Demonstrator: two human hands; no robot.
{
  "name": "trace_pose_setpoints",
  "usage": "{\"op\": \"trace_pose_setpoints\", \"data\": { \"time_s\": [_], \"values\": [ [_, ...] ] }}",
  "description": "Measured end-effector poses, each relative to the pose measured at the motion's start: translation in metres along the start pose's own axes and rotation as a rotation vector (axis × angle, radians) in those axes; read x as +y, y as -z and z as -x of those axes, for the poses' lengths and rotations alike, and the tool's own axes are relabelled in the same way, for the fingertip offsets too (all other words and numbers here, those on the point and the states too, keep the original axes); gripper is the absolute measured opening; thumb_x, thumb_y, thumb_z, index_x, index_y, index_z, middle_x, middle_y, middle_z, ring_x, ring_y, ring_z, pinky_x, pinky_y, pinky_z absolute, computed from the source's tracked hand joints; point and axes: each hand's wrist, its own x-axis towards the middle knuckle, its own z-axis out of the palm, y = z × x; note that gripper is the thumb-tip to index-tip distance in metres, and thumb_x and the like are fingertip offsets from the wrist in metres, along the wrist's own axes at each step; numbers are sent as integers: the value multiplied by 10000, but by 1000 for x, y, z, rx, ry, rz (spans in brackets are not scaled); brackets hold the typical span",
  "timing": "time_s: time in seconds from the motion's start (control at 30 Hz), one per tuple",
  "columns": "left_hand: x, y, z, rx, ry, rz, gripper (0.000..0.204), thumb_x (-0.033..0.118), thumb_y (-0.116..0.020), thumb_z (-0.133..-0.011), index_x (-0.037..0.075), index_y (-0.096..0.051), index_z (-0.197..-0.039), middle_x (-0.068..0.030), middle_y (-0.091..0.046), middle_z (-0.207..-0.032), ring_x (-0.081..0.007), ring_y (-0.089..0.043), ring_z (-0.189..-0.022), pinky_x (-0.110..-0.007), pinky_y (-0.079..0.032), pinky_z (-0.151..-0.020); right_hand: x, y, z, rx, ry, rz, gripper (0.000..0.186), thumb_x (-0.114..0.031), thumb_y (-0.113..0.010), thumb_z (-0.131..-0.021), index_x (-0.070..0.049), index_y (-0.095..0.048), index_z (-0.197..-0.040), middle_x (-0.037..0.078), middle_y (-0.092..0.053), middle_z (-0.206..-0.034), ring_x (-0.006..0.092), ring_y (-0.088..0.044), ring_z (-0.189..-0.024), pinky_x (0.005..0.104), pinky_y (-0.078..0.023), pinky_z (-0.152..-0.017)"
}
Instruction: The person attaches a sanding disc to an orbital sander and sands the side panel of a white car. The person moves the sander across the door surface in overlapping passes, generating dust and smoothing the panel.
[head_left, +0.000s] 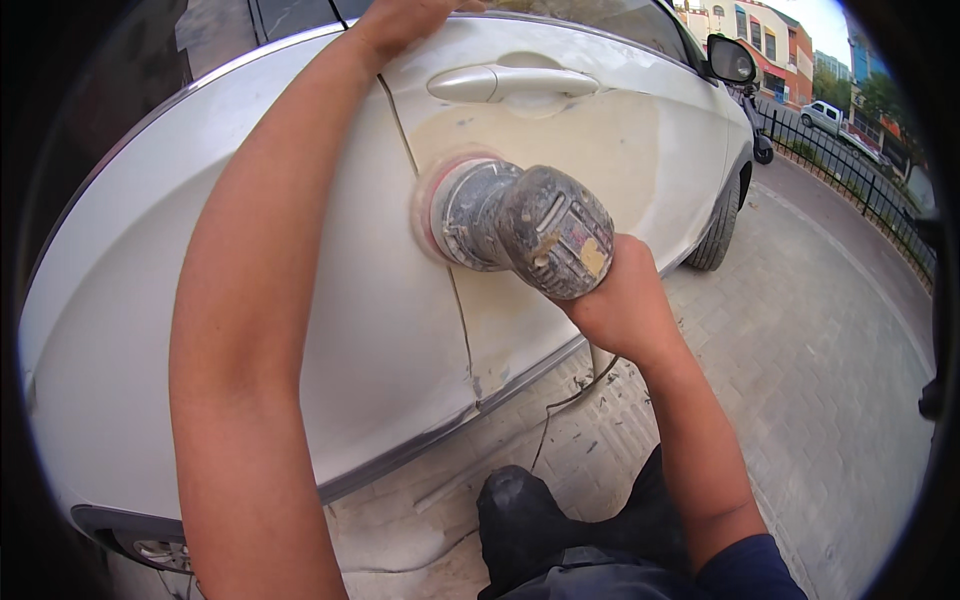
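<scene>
My right hand (625,305) is closed round the body of a dusty grey orbital sander (555,225). Its round pad (432,210), with a reddish edge smeared by motion, lies against the white car door (560,320) by the vertical seam between two doors. Patches of beige filler and dull sanded paint (600,130) spread around it, below the door handle (510,83). At the top edge of the view my left hand (405,22) rests at the window line, fingers stretched out and partly cut off by the frame.
A dark cord (585,390) hangs beneath the sander and runs over the dusty paving (800,350) near my legs. The front wheel (718,225) and side mirror (731,60) are at right. Beyond stand a black fence (850,175), a scooter (757,125) and a parked pickup (835,122).
</scene>
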Motion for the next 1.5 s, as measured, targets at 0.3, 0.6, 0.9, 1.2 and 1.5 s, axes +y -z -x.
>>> {"op": "trace_pose_setpoints", "data": {
  "time_s": [0.3, 0.6, 0.9, 1.2, 1.5],
  "values": [
    [5, -2, 2, -7, 25, 74, 543, 407, -588, -1135, -49, -687, -1413, -195, -806, -1240, -282, -722, -1188, -394, -512, -1092, -7, 6, -3, -18, 48, 104, 223, -167, -801, -836, 12, -781, -968, 271, -775, -939, 510, -732, -968, 501, -617, -858],
    [3, 7, 6, -40, 13, 15, 541, 407, -584, -1138, -7, -666, -1477, -175, -802, -1274, -285, -711, -1235, -389, -498, -1119, -30, 21, -33, -42, 53, 143, 240, -208, -796, -836, -4, -797, -961, 257, -785, -912, 490, -748, -914, 508, -628, -868],
    [18, -11, 23, -173, -108, -368, 572, 402, -704, -1045, -22, -705, -1429, -199, -782, -1355, -319, -731, -1265, -411, -512, -1145, 77, 2, 10, 114, -318, -158, 430, -357, -903, -883, 19, -822, -1075, 229, -830, -1023, 402, -800, -1061, 429, -625, -909],
    [19, -23, 25, -168, -123, -502, 651, 452, -767, -974, -8, -716, -1430, -201, -751, -1405, -349, -683, -1339, -455, -467, -1217, 196, 9, 18, 235, -584, -690, 155, -45, -841, -918, 13, -710, -858, 66, -677, -726, 162, -631, -562, 347, -460, -482],
    [21, -29, 25, -241, -131, -634, 808, 587, -825, -847, 52, -711, -1442, -174, -690, -1472, -370, -644, -1375, -475, -458, -1232, 298, 41, 6, 334, -706, -906, 140, -68, -788, -949, -42, -669, -879, 46, -642, -730, 165, -590, -547, 354, -492, -491]
  ]
}}
